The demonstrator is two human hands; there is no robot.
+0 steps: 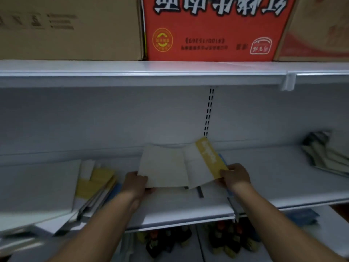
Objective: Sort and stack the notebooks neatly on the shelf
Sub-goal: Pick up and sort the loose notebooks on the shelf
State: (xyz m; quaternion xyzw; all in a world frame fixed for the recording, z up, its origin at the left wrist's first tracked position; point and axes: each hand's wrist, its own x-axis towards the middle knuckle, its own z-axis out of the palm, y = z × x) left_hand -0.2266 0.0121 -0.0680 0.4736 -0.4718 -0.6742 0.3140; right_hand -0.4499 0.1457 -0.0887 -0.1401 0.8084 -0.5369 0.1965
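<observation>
Between our two hands, at the centre of the white shelf (264,176), we hold a small bunch of notebooks (181,167), approx. two or three fanned together: pale cream covers on the left side and one with a yellow strip along its right edge, w/ a sliver of blue showing behind it. The bunch is tilted up off the shelf board, its far edge near the back panel. Our left hand (135,183) has its grip closed on the lower left corner of the cream cover; our right hand (235,175) has its grip pinched on the lower end of the yellow strip. Under the bunch a dark narrow thing lies on the shelf; too blurred to tell what. To the left, more notebooks lie in a loose pile (96,188), yellow, white and blue edges splayed out, beside a big pale flat sheet or board (37,188). At the far right another heap of books (324,154) rests against the back, well apart from ours. On the upper shelf sit a brown carton (69,27) and a red carton (213,27) w/ inverted print. Below our shelf, dark bottles (166,241) show, blurry.
</observation>
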